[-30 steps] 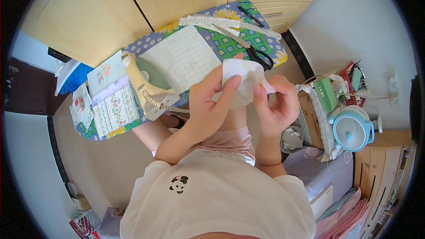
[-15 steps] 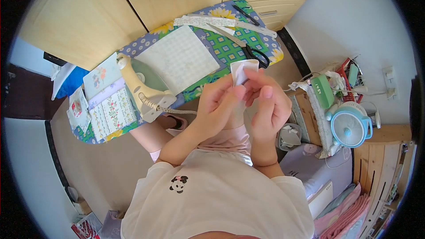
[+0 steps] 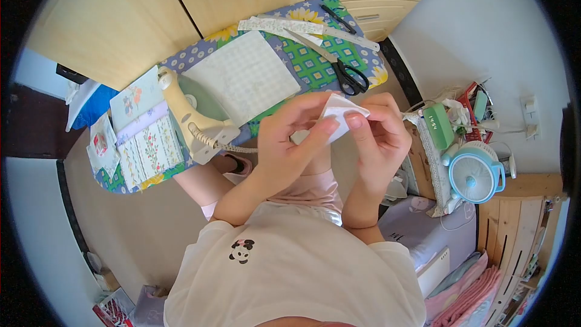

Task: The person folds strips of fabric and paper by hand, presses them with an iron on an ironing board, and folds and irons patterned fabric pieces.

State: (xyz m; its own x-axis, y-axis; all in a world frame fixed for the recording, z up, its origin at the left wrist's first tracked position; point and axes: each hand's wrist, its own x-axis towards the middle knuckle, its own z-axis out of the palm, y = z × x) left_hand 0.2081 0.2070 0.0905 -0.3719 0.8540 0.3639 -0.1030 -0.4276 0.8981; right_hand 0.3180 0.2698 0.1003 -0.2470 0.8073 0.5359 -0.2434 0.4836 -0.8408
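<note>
A small folded white piece [image 3: 341, 112], cloth or paper, is held up between my two hands over my lap. Its top comes to a pointed corner. My left hand [image 3: 293, 139] pinches its left side with the thumb across the front. On the other side, my right hand [image 3: 380, 139] grips the right corner between thumb and fingers. Just beyond the hands, black-handled scissors [image 3: 350, 79] lie with blades parted on the ironing board [image 3: 375, 63]. A cream iron [image 3: 196, 115] rests at the left of a white quilted-looking sheet [image 3: 242, 75].
Patterned strips [image 3: 281, 26], a ruler [image 3: 351, 39] and a black pen [image 3: 337, 18] lie along the board's far edge. Floral fabric pieces [image 3: 148, 145] sit left of the iron. A blue fan [image 3: 473, 172] and green clock [image 3: 438, 127] stand at right.
The white piece has turned from upright to a slanted, wider shape. My right hand has moved right and now pinches its corner; my left hand has shifted slightly left.
</note>
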